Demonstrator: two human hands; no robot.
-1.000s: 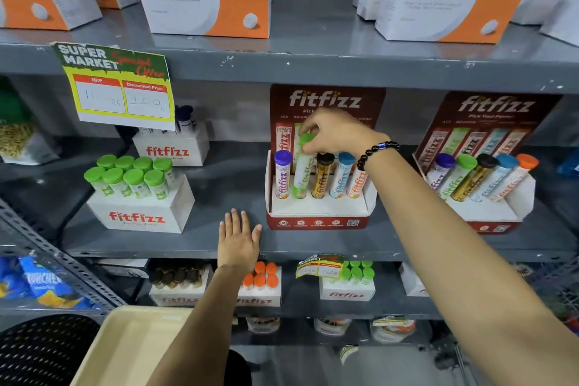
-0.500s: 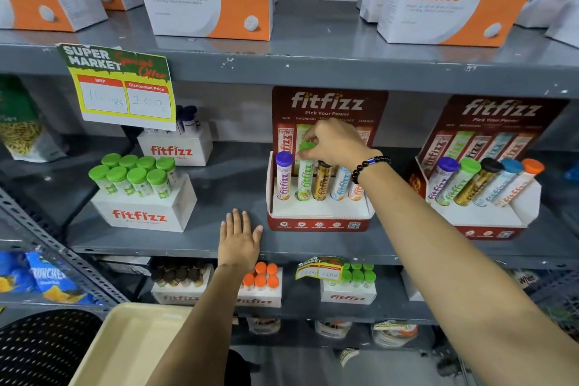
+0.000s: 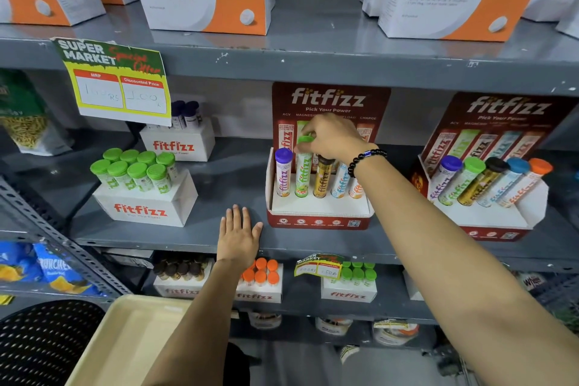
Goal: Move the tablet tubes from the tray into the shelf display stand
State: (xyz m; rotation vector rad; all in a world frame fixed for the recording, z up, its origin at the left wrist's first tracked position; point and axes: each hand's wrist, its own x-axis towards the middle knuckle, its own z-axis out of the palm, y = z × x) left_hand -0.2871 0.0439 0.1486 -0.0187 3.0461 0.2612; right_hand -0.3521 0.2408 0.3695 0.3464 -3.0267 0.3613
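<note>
A green-capped tablet tube (image 3: pixel 303 172) stands in the red display stand (image 3: pixel 318 219), between purple and black-capped tubes. My right hand (image 3: pixel 332 138) pinches its cap. My left hand (image 3: pixel 239 236) lies flat, open and empty, on the grey shelf (image 3: pixel 156 236). The cream tray (image 3: pixel 125 341) sits below.

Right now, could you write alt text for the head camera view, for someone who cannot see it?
A person's right hand grips the cap of a green-capped tube standing in a red fitfizz display stand on a grey shelf, beside purple-, black-, blue- and orange-capped tubes. The left hand lies flat on the shelf edge; a cream tray sits below.
</note>
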